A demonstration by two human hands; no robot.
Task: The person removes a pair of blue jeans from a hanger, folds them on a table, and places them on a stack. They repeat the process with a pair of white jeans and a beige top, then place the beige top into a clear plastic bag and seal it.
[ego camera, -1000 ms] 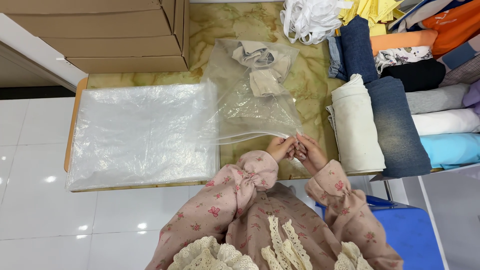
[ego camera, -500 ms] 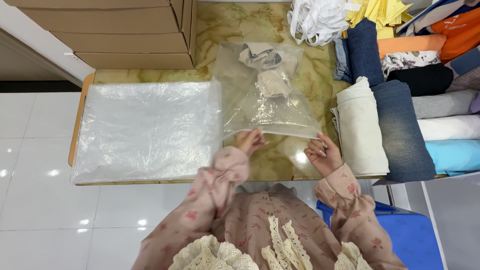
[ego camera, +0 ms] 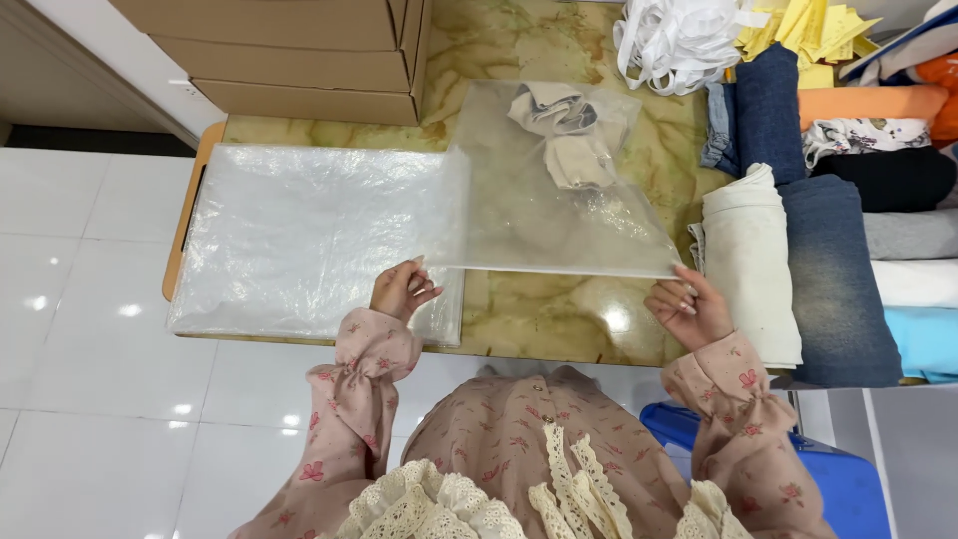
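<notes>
I hold a clear plastic bag stretched flat above the marble table. My left hand pinches its near left corner. My right hand pinches its near right corner. Behind the bag, near its far end, lie crumpled pale grey and beige cloths; I cannot tell if they are inside it. A stack of flat clear plastic bags lies on the table's left part, under my left hand.
Cardboard boxes stand at the back left. Folded and rolled garments fill the right side, with white ribbon and yellow tags at the back. A blue stool is by my right arm. White floor tiles lie to the left.
My hands have moved apart from the bag's middle edge to its two near corners, spreading the bag flat and taut.
</notes>
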